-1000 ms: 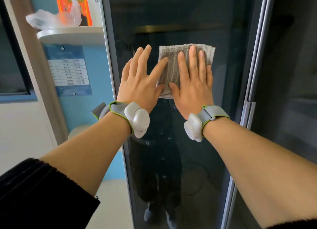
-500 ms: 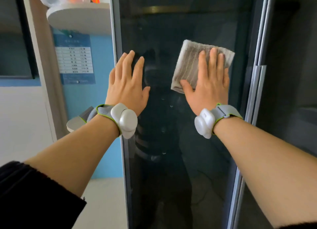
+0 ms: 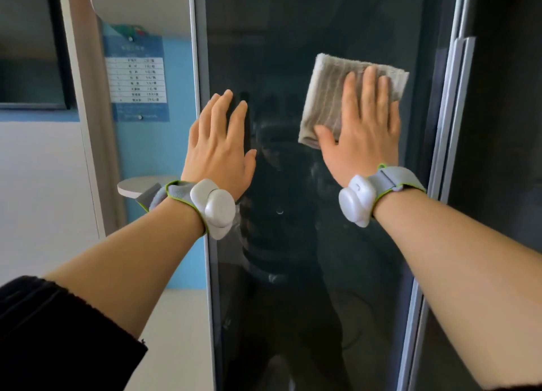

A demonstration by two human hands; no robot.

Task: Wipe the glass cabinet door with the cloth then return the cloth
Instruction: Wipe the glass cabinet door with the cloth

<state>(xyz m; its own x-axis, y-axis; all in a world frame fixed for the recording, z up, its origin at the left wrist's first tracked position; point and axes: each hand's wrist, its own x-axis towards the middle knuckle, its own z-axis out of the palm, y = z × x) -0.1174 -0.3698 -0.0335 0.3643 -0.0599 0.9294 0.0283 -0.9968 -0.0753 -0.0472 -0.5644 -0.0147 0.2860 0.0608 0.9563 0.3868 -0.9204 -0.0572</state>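
Observation:
The dark glass cabinet door (image 3: 293, 288) fills the middle of the head view and reflects a person. A folded grey ribbed cloth (image 3: 325, 97) lies flat against the glass, high on the right half. My right hand (image 3: 363, 138) presses it to the glass with a flat palm and fingers spread over its lower right part. My left hand (image 3: 220, 147) rests flat and bare on the glass by the door's left frame, level with the right hand. Both wrists carry white sensor bands.
A grey metal frame (image 3: 202, 68) borders the door on the left, and a long vertical handle (image 3: 457, 112) runs down its right side. On the blue wall to the left are a white shelf (image 3: 140, 6), a printed notice (image 3: 136, 80) and a smaller round shelf (image 3: 137, 185).
My right hand has slid the cloth to the right across the glass. My left hand has moved left, away from the cloth, to the door's left edge. The hands are now far apart.

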